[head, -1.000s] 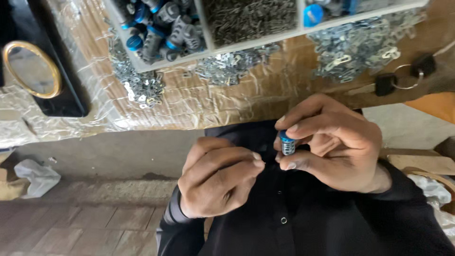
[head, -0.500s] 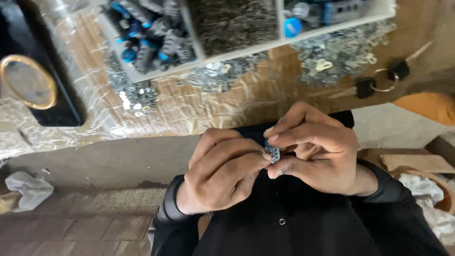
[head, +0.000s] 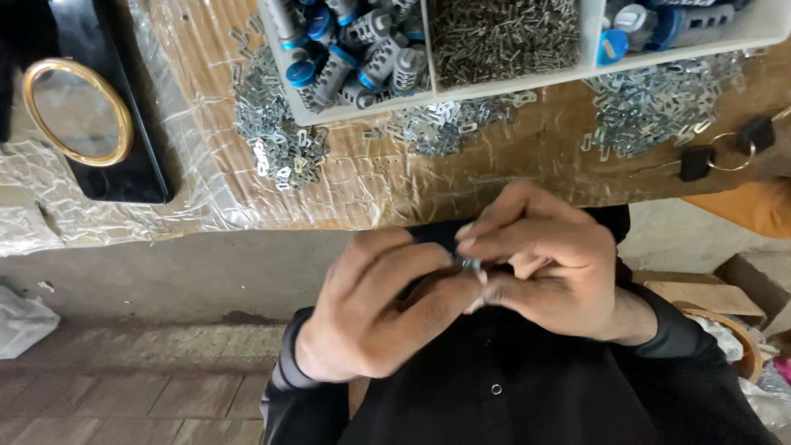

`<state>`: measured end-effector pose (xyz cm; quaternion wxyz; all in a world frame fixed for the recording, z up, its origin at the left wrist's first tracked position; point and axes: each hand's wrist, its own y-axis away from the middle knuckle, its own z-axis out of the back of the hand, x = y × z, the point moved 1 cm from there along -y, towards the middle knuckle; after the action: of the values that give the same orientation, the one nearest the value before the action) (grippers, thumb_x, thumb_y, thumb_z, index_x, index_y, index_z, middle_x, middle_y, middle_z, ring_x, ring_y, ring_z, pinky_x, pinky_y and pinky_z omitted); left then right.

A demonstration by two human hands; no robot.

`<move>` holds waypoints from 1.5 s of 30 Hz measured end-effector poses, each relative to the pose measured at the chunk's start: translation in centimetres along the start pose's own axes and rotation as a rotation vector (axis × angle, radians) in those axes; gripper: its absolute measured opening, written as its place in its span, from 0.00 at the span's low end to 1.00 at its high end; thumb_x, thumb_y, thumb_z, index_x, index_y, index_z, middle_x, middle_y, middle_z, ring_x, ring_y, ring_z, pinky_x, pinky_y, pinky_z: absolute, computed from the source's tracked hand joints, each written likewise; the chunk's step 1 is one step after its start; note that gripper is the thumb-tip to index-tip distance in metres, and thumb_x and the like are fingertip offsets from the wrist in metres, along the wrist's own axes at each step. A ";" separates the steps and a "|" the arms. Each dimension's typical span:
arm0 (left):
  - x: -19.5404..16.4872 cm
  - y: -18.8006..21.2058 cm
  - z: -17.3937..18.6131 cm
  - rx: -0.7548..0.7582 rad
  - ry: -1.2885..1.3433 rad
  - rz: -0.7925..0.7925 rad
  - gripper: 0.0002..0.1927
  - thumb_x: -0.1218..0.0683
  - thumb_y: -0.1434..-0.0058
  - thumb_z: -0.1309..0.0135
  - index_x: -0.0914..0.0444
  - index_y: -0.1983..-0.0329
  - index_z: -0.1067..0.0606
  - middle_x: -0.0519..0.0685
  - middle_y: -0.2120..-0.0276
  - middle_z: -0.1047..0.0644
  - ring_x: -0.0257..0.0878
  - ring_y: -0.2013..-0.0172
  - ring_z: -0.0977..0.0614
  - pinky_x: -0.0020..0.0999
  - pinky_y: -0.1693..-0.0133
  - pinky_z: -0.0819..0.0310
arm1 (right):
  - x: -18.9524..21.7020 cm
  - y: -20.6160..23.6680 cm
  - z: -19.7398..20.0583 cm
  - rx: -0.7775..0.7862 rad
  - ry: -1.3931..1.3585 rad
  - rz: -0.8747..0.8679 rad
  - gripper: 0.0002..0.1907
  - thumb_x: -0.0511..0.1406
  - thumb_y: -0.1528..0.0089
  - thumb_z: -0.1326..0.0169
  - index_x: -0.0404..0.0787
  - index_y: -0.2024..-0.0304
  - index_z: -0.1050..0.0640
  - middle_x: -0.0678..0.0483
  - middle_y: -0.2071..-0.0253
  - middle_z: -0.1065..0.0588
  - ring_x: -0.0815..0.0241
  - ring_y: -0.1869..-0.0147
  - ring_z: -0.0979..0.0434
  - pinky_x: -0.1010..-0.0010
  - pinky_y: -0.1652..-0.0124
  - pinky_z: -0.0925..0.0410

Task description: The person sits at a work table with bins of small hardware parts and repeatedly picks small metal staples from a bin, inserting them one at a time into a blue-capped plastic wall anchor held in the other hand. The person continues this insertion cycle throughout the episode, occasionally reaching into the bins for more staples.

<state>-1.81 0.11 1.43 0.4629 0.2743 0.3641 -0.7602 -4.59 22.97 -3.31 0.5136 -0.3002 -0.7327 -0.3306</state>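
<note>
Both hands meet just below the edge of the wooden table [head: 527, 185], close to the person's black shirt. The left hand [head: 375, 317] and the right hand [head: 548, 259] pinch together a small metal cylinder [head: 471, 264]; only its tip shows between the fingertips. On the table, a white divided tray [head: 428, 89] holds grey cylinders with blue caps [head: 362, 49], and flat metal plates [head: 276, 136] lie beside it.

hands [head: 470, 288] now closed together, small metal cylinder [head: 471, 264] nearly hidden
</note>
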 end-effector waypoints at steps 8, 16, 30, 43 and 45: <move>0.3 0.1 -1.0 -0.148 -0.021 0.338 0.12 0.58 0.40 0.25 0.60 0.56 0.17 0.48 0.59 0.24 0.37 0.62 0.21 0.35 0.62 0.24 | -0.1 -0.3 0.0 0.015 -0.345 -0.024 0.17 0.24 0.37 0.35 0.27 0.46 0.23 0.44 0.44 0.28 0.57 0.48 0.15 0.67 0.49 0.15; 0.9 -0.1 -0.2 0.133 -0.419 0.245 0.14 0.61 0.46 0.31 0.63 0.55 0.17 0.52 0.53 0.23 0.50 0.49 0.24 0.46 0.49 0.25 | 0.9 2.0 2.1 -0.003 -0.351 0.065 0.19 0.21 0.37 0.37 0.29 0.44 0.23 0.43 0.40 0.29 0.58 0.49 0.16 0.70 0.50 0.15; -2.3 -3.7 -6.4 0.014 0.209 0.169 0.12 0.64 0.41 0.32 0.61 0.58 0.21 0.47 0.59 0.19 0.42 0.59 0.21 0.36 0.56 0.24 | 0.9 4.4 4.7 -0.181 -0.267 0.024 0.19 0.24 0.38 0.36 0.28 0.46 0.24 0.40 0.42 0.28 0.60 0.49 0.18 0.76 0.53 0.18; -1.3 -4.6 -4.5 0.091 0.087 -0.043 0.15 0.59 0.47 0.30 0.64 0.57 0.19 0.48 0.61 0.21 0.41 0.63 0.21 0.34 0.62 0.24 | -0.2 3.6 3.5 -0.172 -0.341 0.042 0.18 0.23 0.39 0.34 0.27 0.47 0.22 0.41 0.45 0.27 0.56 0.48 0.15 0.74 0.50 0.16; -0.5 -4.7 -4.0 0.167 0.253 0.022 0.13 0.60 0.46 0.31 0.59 0.58 0.19 0.44 0.63 0.23 0.40 0.64 0.23 0.35 0.62 0.28 | -0.1 3.3 3.6 -0.106 -0.317 0.048 0.19 0.23 0.41 0.33 0.27 0.47 0.21 0.42 0.46 0.27 0.55 0.48 0.16 0.73 0.50 0.17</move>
<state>-5.51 5.07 0.87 0.3970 0.4094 0.3519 -0.7423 -3.98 27.79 -3.75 0.3828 -0.3928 -0.7786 -0.3048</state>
